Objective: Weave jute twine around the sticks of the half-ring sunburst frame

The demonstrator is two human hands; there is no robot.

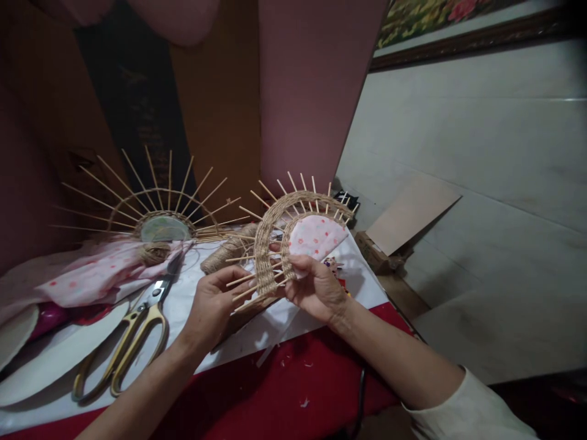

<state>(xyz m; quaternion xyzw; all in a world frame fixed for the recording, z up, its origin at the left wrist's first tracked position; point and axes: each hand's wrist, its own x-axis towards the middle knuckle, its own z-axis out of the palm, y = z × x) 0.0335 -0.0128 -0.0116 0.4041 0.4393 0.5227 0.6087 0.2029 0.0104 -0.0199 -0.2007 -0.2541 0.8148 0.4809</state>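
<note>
At the centre of the frame both hands are closed on a half-round piece of woven jute with radiating wooden sticks and a pink spotted cloth middle (275, 244), held upright just above the red-covered table (298, 382). The left hand (213, 302) pinches the sticks at its lower end. The right hand (314, 287) grips its inner edge, thumb on the cloth. Gold-handled scissors (132, 333) lie at lower left on white paper (192, 305). A second round stick frame (160, 220) stands at upper left, beside a spool of jute twine (229, 247).
</note>
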